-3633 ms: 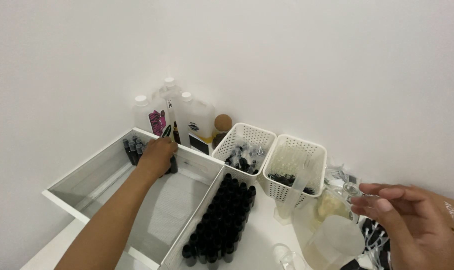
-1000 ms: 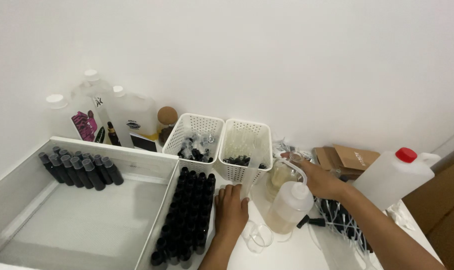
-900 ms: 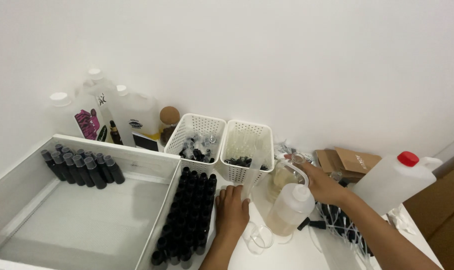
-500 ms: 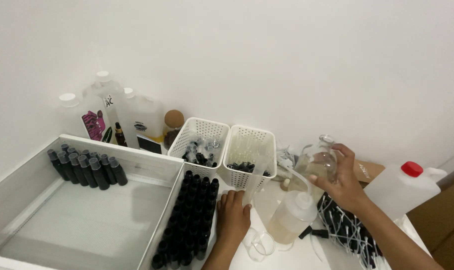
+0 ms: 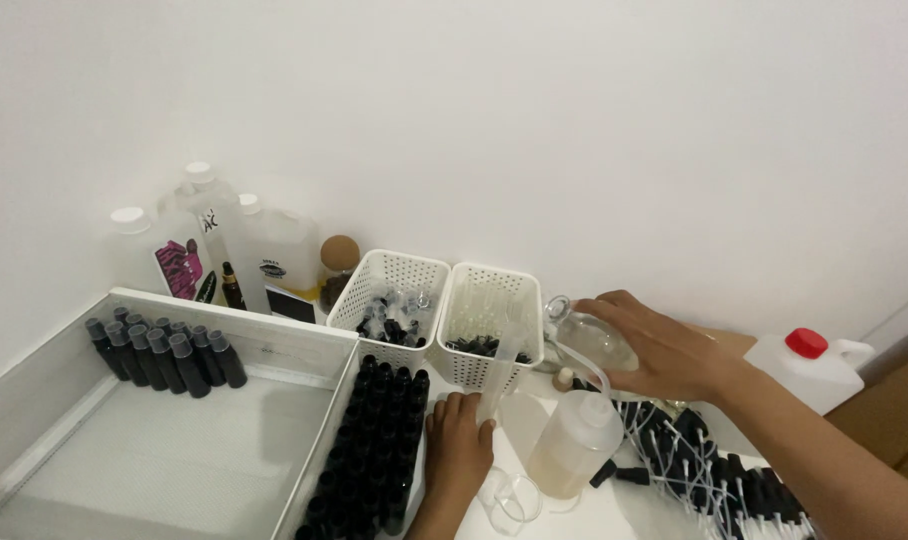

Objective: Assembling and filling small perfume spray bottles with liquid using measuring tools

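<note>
**Head view: glass flask lifted over a crowded bench**

Head view, looking down at a white bench: the right hand point(image 5: 664, 350) grasps a clear glass flask point(image 5: 586, 338) from above, fingers wrapped over its body, and holds it tilted in the air just right of two white baskets point(image 5: 489, 300). The left hand point(image 5: 459, 440) rests palm down on the bench beside a tray of black vials point(image 5: 374, 440); whether it pins anything underneath cannot be told.

Below the flask stands a squeeze bottle point(image 5: 572, 450) with a thin tube arcing from its top, and a small beaker point(image 5: 509, 495) sits close to the left hand. A heap of black pump caps point(image 5: 704, 465) with white dip tubes lies to the right, near a white jug point(image 5: 809, 365) with a red cap.

The risks appear plain. The flask is smooth and tilted, so a loose hold could let it slip onto the squeeze bottle or beaker and break. Its mouth points towards the baskets, so any liquid inside may spill into them. The arcing tube lies close to the right hand's path and could snag, toppling the squeeze bottle.
</note>
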